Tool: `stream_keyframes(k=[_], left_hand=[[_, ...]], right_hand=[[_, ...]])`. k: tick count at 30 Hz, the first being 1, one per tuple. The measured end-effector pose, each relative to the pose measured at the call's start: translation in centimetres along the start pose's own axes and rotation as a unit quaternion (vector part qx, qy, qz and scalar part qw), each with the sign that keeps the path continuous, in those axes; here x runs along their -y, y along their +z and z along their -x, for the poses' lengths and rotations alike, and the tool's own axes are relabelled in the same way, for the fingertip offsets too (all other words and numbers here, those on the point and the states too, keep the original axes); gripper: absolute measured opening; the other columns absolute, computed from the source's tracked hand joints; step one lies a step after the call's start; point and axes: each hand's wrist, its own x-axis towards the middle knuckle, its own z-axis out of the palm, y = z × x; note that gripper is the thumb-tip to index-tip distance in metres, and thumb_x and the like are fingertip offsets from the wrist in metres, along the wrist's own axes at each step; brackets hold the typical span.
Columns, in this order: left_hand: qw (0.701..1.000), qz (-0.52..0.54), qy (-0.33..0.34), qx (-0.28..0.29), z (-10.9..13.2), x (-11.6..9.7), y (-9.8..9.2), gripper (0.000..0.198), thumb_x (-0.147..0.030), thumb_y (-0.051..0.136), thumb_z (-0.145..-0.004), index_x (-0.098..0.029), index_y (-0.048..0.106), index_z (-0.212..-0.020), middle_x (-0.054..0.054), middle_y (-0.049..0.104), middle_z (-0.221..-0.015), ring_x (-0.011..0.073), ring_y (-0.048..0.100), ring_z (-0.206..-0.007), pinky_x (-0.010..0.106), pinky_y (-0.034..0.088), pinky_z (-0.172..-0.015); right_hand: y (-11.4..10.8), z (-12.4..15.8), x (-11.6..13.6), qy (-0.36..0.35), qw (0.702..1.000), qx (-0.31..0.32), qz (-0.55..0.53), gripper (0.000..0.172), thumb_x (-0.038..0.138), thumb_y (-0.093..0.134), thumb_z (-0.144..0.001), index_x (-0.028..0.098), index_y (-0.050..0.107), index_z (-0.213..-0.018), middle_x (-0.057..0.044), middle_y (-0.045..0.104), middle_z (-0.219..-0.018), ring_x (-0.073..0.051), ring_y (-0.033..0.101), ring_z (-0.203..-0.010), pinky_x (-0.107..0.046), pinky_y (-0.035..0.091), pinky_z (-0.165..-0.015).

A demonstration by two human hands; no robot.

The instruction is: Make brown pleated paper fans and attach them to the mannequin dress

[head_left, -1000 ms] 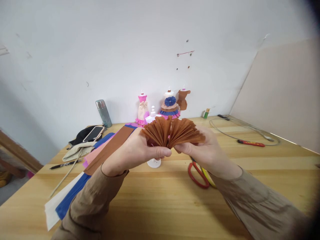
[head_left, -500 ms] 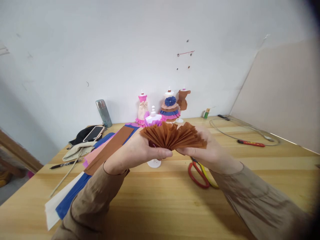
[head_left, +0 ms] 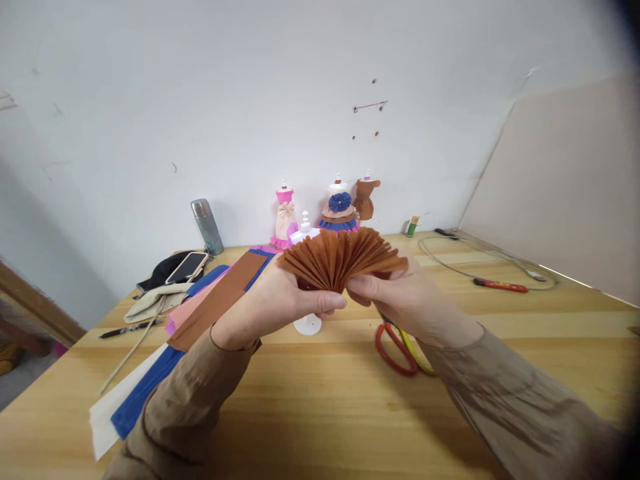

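A brown pleated paper fan (head_left: 340, 257), spread into a half circle, is held up above the table. My left hand (head_left: 285, 297) pinches its gathered base, thumb in front. My right hand (head_left: 400, 293) closes on the fan's right side near the base, thumb pressed on the pleats. Behind the fan stands a small white dress form (head_left: 305, 227), mostly covered by it; its round base (head_left: 307, 325) shows below my hands. Scissors (head_left: 397, 347) with red and yellow handles lie under my right wrist.
Strips of coloured paper (head_left: 220, 300) lie at left, near a phone (head_left: 187, 268), a pen (head_left: 130, 328) and a flask (head_left: 207, 227). Dressed forms (head_left: 285, 213) stand by the wall. A cable (head_left: 445, 270), a red-handled tool (head_left: 500, 285) and a green glue stick (head_left: 413, 227) are at right.
The fan's two separate lobes have come together into one even half circle. My right thumb has moved up and left onto the pleats; my left hand has hardly moved.
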Motion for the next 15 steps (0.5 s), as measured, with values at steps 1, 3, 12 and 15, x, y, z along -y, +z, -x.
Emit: stream_keyframes(k=[1,3,12,15], left_hand=[[1.000,0.004,-0.002,-0.005,0.0,0.0,0.1,0.011,-0.017,0.070,-0.071,-0.012,0.062,-0.076,0.001,0.060,-0.063,0.0123,0.057,-0.061,0.026,0.050,-0.061],[1.000,0.018,0.000,-0.017,-0.2,0.1,0.3,0.013,-0.017,0.070,-0.071,-0.012,0.062,-0.080,0.001,0.061,-0.064,0.0119,0.057,-0.059,0.025,0.050,-0.058],[0.987,-0.068,0.054,-0.132,-0.4,0.3,0.4,0.015,-0.023,0.072,-0.072,-0.014,0.061,-0.067,0.002,0.062,-0.060,0.0133,0.058,-0.057,0.026,0.050,-0.056],[0.976,-0.117,0.083,-0.162,-0.4,0.5,0.3,0.018,-0.025,0.073,-0.072,-0.015,0.059,-0.064,0.002,0.062,-0.061,0.0142,0.058,-0.061,0.026,0.049,-0.058]], right_hand=[[0.1,0.0,-0.1,0.002,1.000,-0.009,-0.004,0.018,0.034,0.075,-0.074,0.020,0.064,-0.071,0.004,0.050,-0.056,-0.008,0.036,-0.048,-0.023,0.030,-0.042],[0.4,-0.1,0.0,0.003,1.000,-0.031,-0.007,0.018,0.031,0.074,-0.073,0.019,0.062,-0.068,0.005,0.047,-0.055,-0.007,0.036,-0.047,-0.023,0.030,-0.042],[1.6,0.1,0.8,-0.022,0.992,-0.103,0.068,0.013,0.025,0.069,-0.071,0.019,0.058,-0.067,0.003,0.052,-0.058,-0.010,0.045,-0.053,-0.024,0.039,-0.046],[1.9,0.2,0.9,-0.036,0.988,-0.109,0.105,0.012,0.027,0.070,-0.071,0.020,0.060,-0.071,0.002,0.055,-0.059,-0.011,0.049,-0.053,-0.026,0.042,-0.047]])
